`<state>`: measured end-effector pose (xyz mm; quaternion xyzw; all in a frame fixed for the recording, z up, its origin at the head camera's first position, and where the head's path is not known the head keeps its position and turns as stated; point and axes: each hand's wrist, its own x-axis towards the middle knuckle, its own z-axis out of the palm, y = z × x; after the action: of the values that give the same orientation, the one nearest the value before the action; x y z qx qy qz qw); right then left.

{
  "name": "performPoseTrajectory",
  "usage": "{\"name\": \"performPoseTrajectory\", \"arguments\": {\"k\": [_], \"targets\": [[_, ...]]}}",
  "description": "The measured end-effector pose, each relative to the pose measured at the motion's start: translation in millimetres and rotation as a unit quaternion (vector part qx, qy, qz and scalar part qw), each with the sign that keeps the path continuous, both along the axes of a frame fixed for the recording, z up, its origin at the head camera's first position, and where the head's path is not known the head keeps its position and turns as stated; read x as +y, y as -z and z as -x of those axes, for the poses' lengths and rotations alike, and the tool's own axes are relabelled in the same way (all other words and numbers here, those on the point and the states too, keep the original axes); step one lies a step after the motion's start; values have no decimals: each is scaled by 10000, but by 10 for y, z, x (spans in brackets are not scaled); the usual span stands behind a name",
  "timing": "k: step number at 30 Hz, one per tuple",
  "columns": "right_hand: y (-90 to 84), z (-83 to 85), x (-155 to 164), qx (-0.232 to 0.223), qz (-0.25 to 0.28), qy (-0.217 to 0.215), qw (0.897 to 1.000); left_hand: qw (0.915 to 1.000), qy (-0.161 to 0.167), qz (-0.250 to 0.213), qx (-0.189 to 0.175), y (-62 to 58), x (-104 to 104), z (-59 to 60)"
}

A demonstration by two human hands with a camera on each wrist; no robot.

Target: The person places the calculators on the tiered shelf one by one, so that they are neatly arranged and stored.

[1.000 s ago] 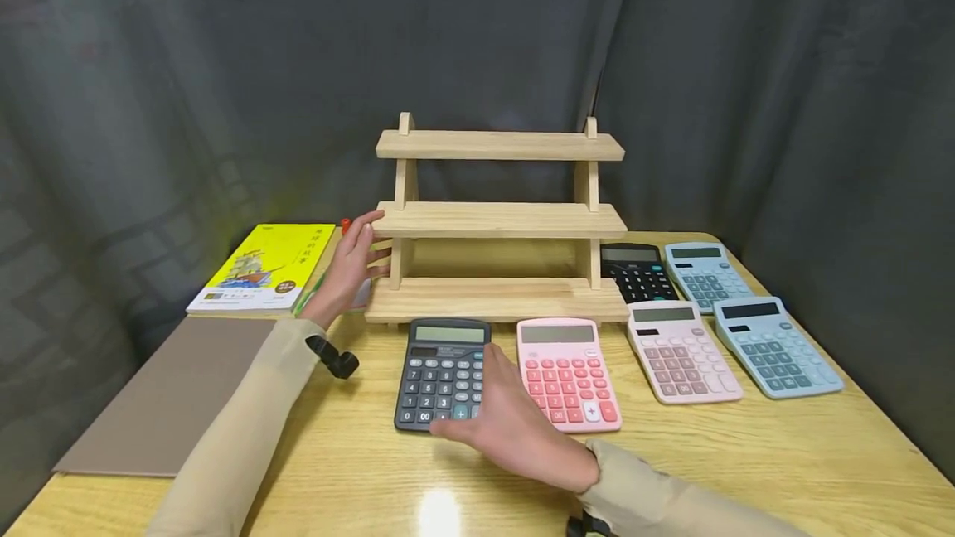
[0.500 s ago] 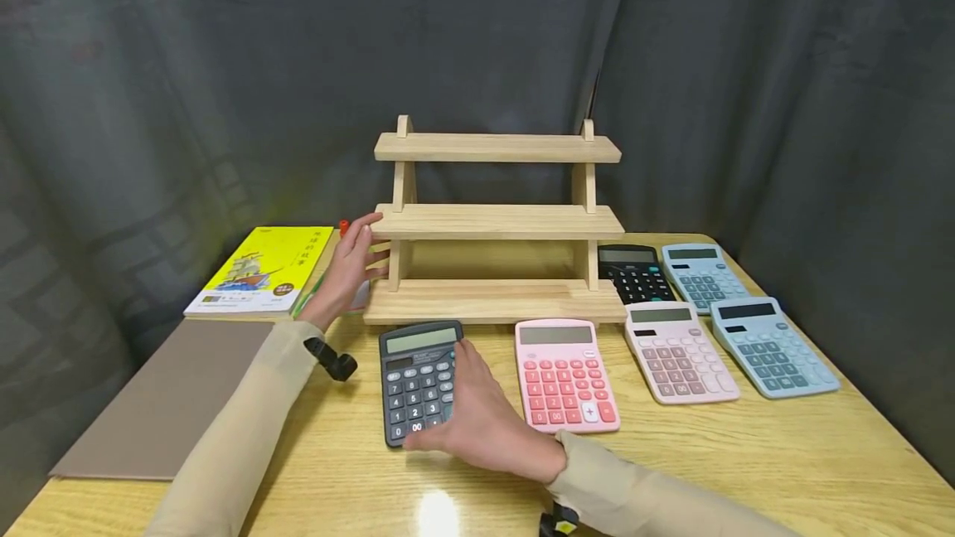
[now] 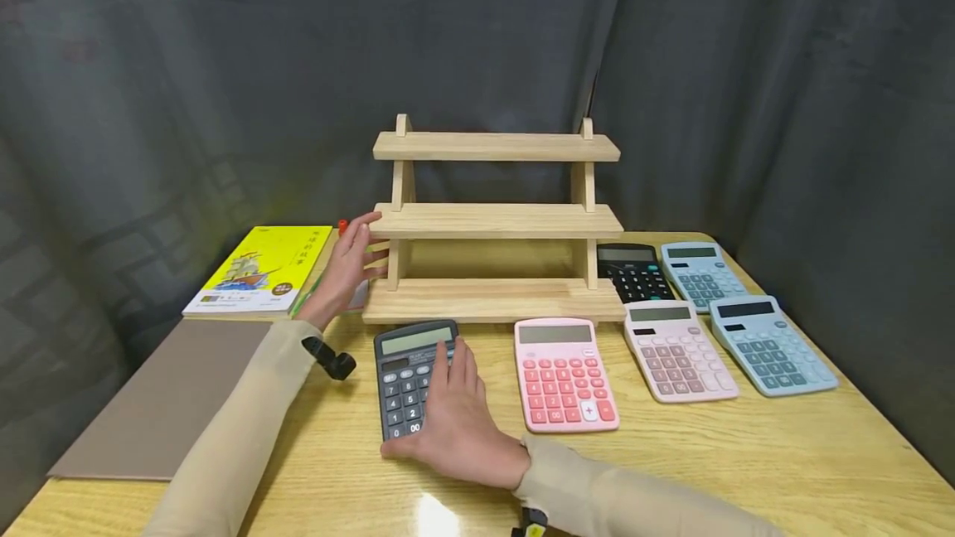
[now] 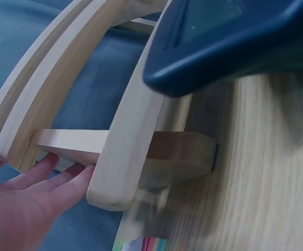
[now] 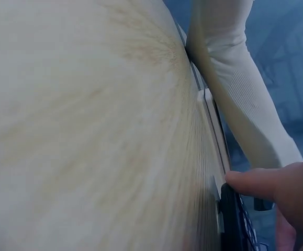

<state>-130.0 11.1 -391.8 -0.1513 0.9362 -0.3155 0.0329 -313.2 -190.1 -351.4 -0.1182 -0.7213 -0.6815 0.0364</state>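
A three-tier wooden display stand (image 3: 496, 220) stands at the table's middle back. My left hand (image 3: 341, 273) holds the left end of its middle shelf, one digit on top and other fingers below; these fingers (image 4: 70, 188) show under the board in the left wrist view. My right hand (image 3: 457, 431) lies over a dark grey calculator (image 3: 415, 341) in front of the stand. Its fingers are stretched across the keys, hiding the right part, and its thumb (image 5: 250, 181) is at the lower edge. A pink calculator (image 3: 555, 334) lies just to the right.
On the right are a pale pink calculator (image 3: 662, 315), two light blue calculators (image 3: 809, 367) and a black calculator (image 3: 627, 255) partly behind the stand. A yellow book (image 3: 279, 259) and a brown folder (image 3: 149, 404) lie on the left. A dark curtain (image 3: 477, 31) hangs behind.
The dark grey calculator has slid left and turned slightly, away from the pink one. My right hand moved left with it, and its fingers now spread over the keys. My left hand stays put.
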Motion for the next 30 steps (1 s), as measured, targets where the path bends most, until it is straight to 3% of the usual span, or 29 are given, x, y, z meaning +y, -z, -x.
{"name": "performPoseTrajectory", "arguments": {"k": [8, 16, 20, 30], "targets": [[13, 1, 34, 240, 124, 46, 9996, 9999, 34, 78, -66, -23, -22, -11], [16, 30, 1, -197, 165, -53, 9997, 9998, -61, 125, -129, -25, -2, -12], [5, 23, -31, -203, 13, 33, 9998, 9998, -75, 70, -178, -14, -21, -16], [-19, -19, 84, 89, -88, -50, 9999, 9999, -44, 92, -137, -21, -3, -9]]}}
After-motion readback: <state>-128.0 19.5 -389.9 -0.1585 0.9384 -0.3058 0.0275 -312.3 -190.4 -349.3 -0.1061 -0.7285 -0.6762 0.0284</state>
